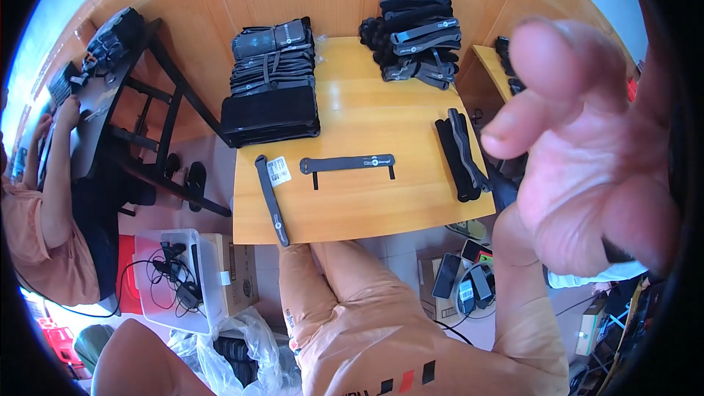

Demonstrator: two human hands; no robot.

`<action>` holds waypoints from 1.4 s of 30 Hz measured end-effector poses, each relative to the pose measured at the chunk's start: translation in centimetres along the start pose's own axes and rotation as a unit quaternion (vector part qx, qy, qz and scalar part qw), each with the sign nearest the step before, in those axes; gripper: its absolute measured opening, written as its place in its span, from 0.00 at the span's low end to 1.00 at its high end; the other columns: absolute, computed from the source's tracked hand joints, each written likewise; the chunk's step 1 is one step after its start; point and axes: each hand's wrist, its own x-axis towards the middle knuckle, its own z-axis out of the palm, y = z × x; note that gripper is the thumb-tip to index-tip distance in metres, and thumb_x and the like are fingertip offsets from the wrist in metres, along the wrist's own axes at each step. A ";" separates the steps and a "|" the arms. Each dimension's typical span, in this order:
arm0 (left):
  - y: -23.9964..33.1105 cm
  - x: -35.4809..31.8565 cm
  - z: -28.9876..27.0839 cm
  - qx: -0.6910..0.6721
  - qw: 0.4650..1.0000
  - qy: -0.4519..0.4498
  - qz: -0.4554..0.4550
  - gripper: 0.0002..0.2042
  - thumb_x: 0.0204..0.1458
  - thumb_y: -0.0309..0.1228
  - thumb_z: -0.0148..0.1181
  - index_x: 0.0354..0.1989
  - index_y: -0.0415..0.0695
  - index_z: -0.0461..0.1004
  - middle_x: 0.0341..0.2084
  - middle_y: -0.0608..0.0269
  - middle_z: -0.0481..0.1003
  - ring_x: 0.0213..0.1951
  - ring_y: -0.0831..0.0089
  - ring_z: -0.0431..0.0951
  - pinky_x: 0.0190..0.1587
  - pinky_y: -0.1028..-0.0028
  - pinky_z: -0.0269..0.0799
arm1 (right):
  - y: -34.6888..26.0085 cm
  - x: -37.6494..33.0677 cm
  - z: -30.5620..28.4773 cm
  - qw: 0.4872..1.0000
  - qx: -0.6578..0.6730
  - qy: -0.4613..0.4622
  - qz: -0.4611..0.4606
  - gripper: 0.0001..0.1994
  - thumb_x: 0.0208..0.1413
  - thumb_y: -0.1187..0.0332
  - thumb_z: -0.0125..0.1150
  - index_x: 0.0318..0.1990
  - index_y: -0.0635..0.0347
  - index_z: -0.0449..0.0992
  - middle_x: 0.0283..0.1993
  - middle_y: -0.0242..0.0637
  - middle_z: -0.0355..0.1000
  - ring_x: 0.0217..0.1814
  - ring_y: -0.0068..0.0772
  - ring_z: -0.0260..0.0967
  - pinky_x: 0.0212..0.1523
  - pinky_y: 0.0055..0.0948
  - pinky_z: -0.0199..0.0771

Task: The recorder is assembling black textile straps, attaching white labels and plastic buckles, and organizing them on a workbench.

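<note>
My right hand (579,139) is raised close to the camera at the right, its palm showing. Its fingers are apart and I see nothing in them. Only a bare part of my left arm (150,363) shows at the lower left; the hand is out of view. On the yellow wooden table (352,216) a dark grey strap (348,164) lies crosswise, with two short black tabs below it. A second grey strap (273,202) lies lengthwise to its left, beside a white label (279,171). Some folded black and grey straps (462,154) rest at the right edge.
Stacks of folded dark straps (271,81) and bundled straps (422,33) stand at the back of the table. Left, another person's arm (59,176) reaches over a dark desk (103,114). A clear bin with cables (176,249) and a carton with devices (429,271) sit on the floor.
</note>
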 end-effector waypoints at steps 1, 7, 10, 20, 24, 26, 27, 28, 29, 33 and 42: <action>0.1 0.0 0.1 0.006 1.000 -0.001 0.000 0.29 0.54 0.45 0.39 0.52 0.28 0.58 0.52 0.38 0.59 0.55 0.50 0.61 0.56 0.62 0.61 | -0.1 0.1 -0.3 1.000 0.000 0.001 0.002 0.37 0.48 0.54 0.60 0.60 0.62 0.51 0.57 0.52 0.58 0.41 0.46 0.70 0.30 0.31 0.75; 1.0 -1.0 -0.3 0.041 0.999 0.006 -0.019 0.28 0.54 0.45 0.39 0.51 0.28 0.59 0.51 0.38 0.60 0.54 0.50 0.62 0.55 0.63 0.62 | -0.4 0.4 -0.9 0.999 -0.004 -0.003 0.033 0.38 0.47 0.54 0.61 0.60 0.62 0.51 0.55 0.54 0.58 0.38 0.44 0.71 0.28 0.30 0.76; 1.3 -1.2 0.1 0.056 0.998 0.023 -0.015 0.28 0.54 0.45 0.39 0.51 0.28 0.60 0.50 0.37 0.61 0.53 0.50 0.63 0.54 0.63 0.63 | 0.0 0.5 -1.1 0.999 -0.013 -0.020 0.036 0.38 0.46 0.54 0.62 0.60 0.63 0.50 0.55 0.55 0.59 0.37 0.43 0.71 0.27 0.29 0.76; 5.9 -3.0 -2.0 0.170 0.983 0.062 -0.024 0.27 0.53 0.44 0.39 0.48 0.28 0.61 0.48 0.37 0.63 0.51 0.51 0.65 0.52 0.64 0.64 | 0.0 2.3 2.8 0.996 0.026 -0.069 0.058 0.41 0.44 0.55 0.64 0.61 0.63 0.49 0.53 0.59 0.60 0.34 0.41 0.73 0.24 0.26 0.76; 6.5 -3.0 -2.4 0.195 0.978 0.066 -0.001 0.27 0.53 0.44 0.39 0.48 0.28 0.62 0.47 0.37 0.63 0.50 0.51 0.66 0.51 0.64 0.65 | 2.7 -2.1 6.9 0.987 0.012 -0.072 0.145 0.21 0.45 0.82 0.56 0.50 0.62 0.65 0.47 0.40 0.67 0.37 0.24 0.71 0.29 0.20 0.72; 6.4 -2.8 -2.6 0.197 0.978 0.061 0.006 0.26 0.53 0.43 0.39 0.47 0.28 0.63 0.47 0.37 0.64 0.50 0.51 0.67 0.51 0.64 0.65 | 6.7 -7.8 10.5 0.935 -0.015 -0.134 0.328 0.17 0.46 0.75 0.60 0.47 0.57 0.70 0.44 0.37 0.68 0.37 0.29 0.69 0.34 0.27 0.71; 6.3 -2.7 -2.8 0.196 0.979 0.060 0.008 0.26 0.53 0.43 0.39 0.47 0.28 0.63 0.47 0.37 0.64 0.49 0.51 0.67 0.51 0.64 0.65 | 8.0 -10.6 12.2 0.928 -0.066 -0.186 0.317 0.19 0.47 0.72 0.60 0.49 0.58 0.67 0.43 0.41 0.67 0.38 0.37 0.69 0.34 0.32 0.71; 6.1 -2.7 -2.9 0.198 0.978 0.059 0.008 0.26 0.53 0.43 0.39 0.47 0.28 0.63 0.47 0.37 0.64 0.49 0.51 0.67 0.51 0.64 0.66 | 8.6 -12.6 13.9 0.915 -0.114 -0.239 0.304 0.22 0.47 0.68 0.61 0.51 0.59 0.65 0.41 0.45 0.67 0.39 0.45 0.70 0.34 0.37 0.71; 6.3 -2.8 -2.8 0.200 0.978 0.058 0.006 0.26 0.53 0.43 0.39 0.47 0.28 0.63 0.46 0.37 0.64 0.49 0.51 0.67 0.51 0.64 0.66 | 8.8 -13.6 15.5 0.915 -0.114 -0.235 0.308 0.22 0.47 0.68 0.61 0.51 0.59 0.65 0.41 0.45 0.67 0.39 0.45 0.70 0.34 0.37 0.71; 7.3 -2.8 -2.0 0.212 0.976 0.046 -0.011 0.26 0.52 0.43 0.40 0.46 0.28 0.64 0.46 0.36 0.65 0.48 0.51 0.68 0.50 0.65 0.66 | 8.6 -15.5 19.7 0.888 -0.218 -0.289 0.285 0.29 0.49 0.58 0.58 0.57 0.59 0.58 0.43 0.49 0.65 0.42 0.53 0.68 0.39 0.44 0.69; 6.7 -5.5 -0.1 0.295 0.916 0.148 -0.227 0.20 0.52 0.36 0.47 0.47 0.32 0.64 0.37 0.44 0.72 0.39 0.60 0.73 0.37 0.70 0.70 | 12.1 -19.4 22.4 0.879 -0.206 -0.300 0.307 0.26 0.50 0.68 0.53 0.58 0.62 0.56 0.42 0.53 0.66 0.44 0.53 0.67 0.42 0.46 0.68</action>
